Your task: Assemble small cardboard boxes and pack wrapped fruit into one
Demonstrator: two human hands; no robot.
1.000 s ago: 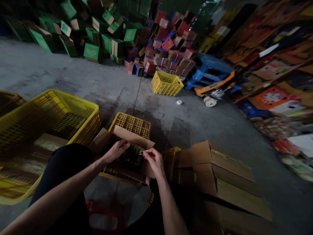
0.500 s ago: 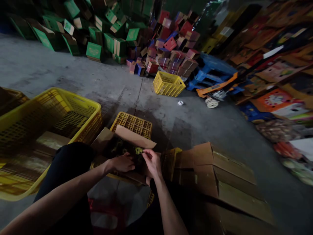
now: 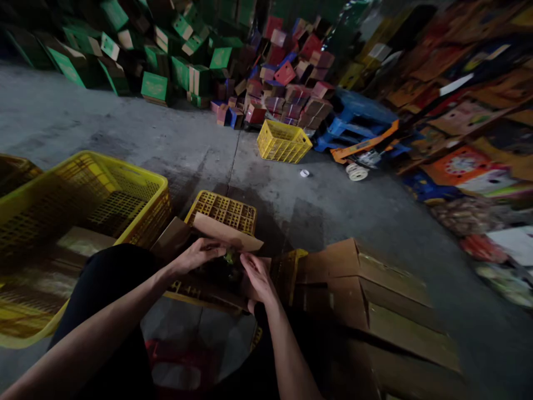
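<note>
An open cardboard box (image 3: 227, 232) rests on a small yellow crate (image 3: 225, 210) in front of my knees, with dark contents I cannot make out. Both hands are over its opening. My left hand (image 3: 199, 253) reaches in from the left with its fingers curled near a small yellow-green item (image 3: 229, 258). My right hand (image 3: 256, 275) comes in from the right, fingers bent and pinched toward the same item. Which hand holds the item is unclear.
A large yellow crate (image 3: 89, 194) with cardboard inside stands at my left. Stacked brown cartons (image 3: 375, 300) lie at my right. Farther off are another yellow crate (image 3: 283, 142), a blue pallet jack (image 3: 358, 133), a tape roll (image 3: 305, 173) and heaps of green and red boxes.
My left hand dipped into the box and came back up to its rim. The right hand stayed at the opening, shifting slightly lower.
</note>
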